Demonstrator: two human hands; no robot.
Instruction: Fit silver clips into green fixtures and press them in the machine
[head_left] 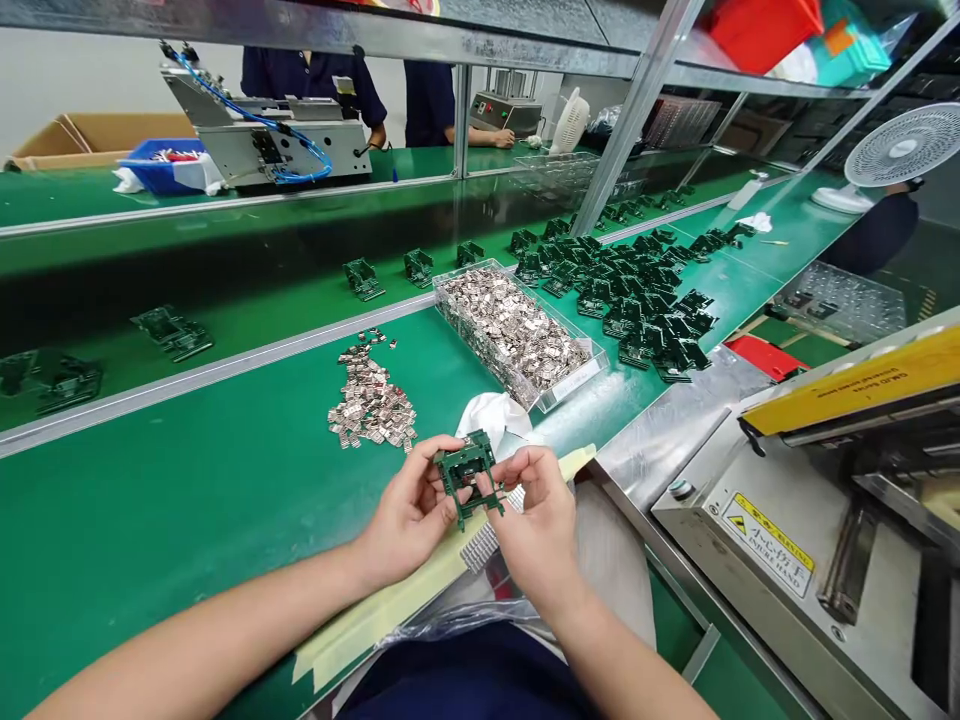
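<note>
Both my hands hold one small green circuit board (466,470) just above the near edge of the green bench (187,480). My left hand (409,515) grips its left side, fingers curled. My right hand (534,520) pinches its right side with fingers closed. A loose pile of small silver metal parts (371,402) lies on the bench a little beyond my left hand. A clear tray (570,385) full of the same silver parts stands beyond my right hand. A white cloth (491,412) lies just behind the board.
Several green boards (645,290) are heaped on the conveyor at the right. A press machine with a yellow warning label (769,545) stands at my right. A fan (900,150) sits far right. Two people in dark blue (315,75) work across the line by a feeder machine (262,135).
</note>
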